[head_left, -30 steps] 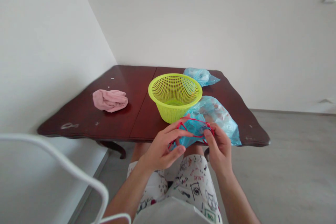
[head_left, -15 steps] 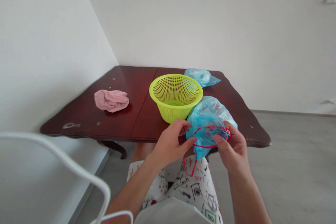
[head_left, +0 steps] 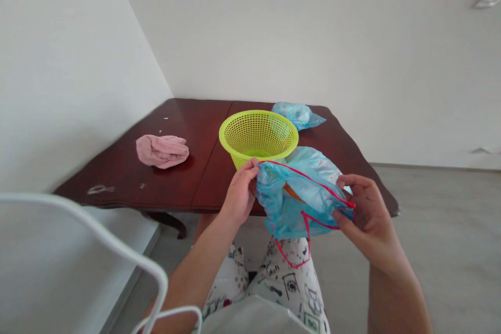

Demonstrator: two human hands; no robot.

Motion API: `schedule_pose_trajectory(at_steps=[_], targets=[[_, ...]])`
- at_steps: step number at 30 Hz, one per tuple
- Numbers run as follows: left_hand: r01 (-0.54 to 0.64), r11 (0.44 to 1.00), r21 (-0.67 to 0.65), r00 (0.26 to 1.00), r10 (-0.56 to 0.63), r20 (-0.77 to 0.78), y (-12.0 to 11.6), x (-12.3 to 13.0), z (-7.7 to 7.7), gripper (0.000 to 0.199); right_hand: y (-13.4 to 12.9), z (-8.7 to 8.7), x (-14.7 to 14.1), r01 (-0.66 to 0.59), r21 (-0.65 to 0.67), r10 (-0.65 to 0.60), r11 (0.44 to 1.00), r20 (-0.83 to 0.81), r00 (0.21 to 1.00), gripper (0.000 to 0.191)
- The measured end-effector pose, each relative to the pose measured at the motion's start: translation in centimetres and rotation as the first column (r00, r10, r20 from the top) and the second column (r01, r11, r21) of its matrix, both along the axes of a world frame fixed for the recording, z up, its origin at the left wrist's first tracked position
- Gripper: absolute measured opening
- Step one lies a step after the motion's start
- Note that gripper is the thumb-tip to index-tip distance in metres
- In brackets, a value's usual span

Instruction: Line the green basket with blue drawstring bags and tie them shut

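Between my hands a blue plastic bag [head_left: 289, 219] with a red drawstring [head_left: 307, 229] is spread at its mouth, over the front edge of the table. My left hand [head_left: 239, 193] pinches the left side of its rim. On the right side, my right hand [head_left: 368, 219] grips the rim with thumb and fingers. Something orange [head_left: 291, 192] shows inside the bag; its kind I cannot make out. The bag's fuller part rests on the table, just right of a yellow-green plastic basket [head_left: 230, 135]. A loop of the drawstring hangs down over my lap.
A pink cloth [head_left: 162, 151] lies crumpled on the left of the dark wooden table [head_left: 195, 130]. Behind the basket sits a second blue plastic bag [head_left: 297, 115] with something pale inside. A white cable [head_left: 117, 242] crosses the lower left. Walls stand behind and to the left.
My hands have moved apart and the bag's bunched mouth has been pulled wide. My left hand has gone up and left and now holds the rim. Something orange has come into view inside.
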State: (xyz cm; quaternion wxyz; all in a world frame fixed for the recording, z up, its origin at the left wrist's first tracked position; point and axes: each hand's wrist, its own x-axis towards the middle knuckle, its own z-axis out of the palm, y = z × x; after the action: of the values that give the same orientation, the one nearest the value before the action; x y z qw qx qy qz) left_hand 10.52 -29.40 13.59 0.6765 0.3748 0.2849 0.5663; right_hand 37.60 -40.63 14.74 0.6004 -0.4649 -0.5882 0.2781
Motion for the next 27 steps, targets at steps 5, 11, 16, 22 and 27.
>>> schedule_pose_trajectory(at_steps=[5,11,16,22,27], targets=[[0.015,1.000,0.009,1.000,-0.014,-0.009,-0.6,0.1,0.8,0.038,1.0,0.5,2.0,0.238,0.090,-0.215,0.967,-0.212,0.953,0.044],[0.170,0.974,0.150,0.985,-0.169,-0.022,-1.6,0.7,2.5,0.049,-2.6,1.6,-1.4,0.519,0.609,-0.678,0.599,0.042,0.734,0.043],[0.213,0.932,0.292,0.976,-0.219,-0.012,-2.2,1.9,4.2,0.047,-3.1,3.5,-5.8,-0.165,0.103,0.072,0.981,0.593,0.802,0.045],[0.067,0.931,0.360,0.990,-0.106,0.090,-2.0,1.3,4.8,0.034,-1.3,0.1,-1.1,0.151,0.087,-0.164,0.985,0.764,0.624,0.041],[-0.001,0.937,0.349,0.997,-0.026,0.073,-2.1,1.0,4.4,0.034,-3.2,-0.5,3.0,0.309,0.211,-0.345,0.927,0.802,0.488,0.095]])
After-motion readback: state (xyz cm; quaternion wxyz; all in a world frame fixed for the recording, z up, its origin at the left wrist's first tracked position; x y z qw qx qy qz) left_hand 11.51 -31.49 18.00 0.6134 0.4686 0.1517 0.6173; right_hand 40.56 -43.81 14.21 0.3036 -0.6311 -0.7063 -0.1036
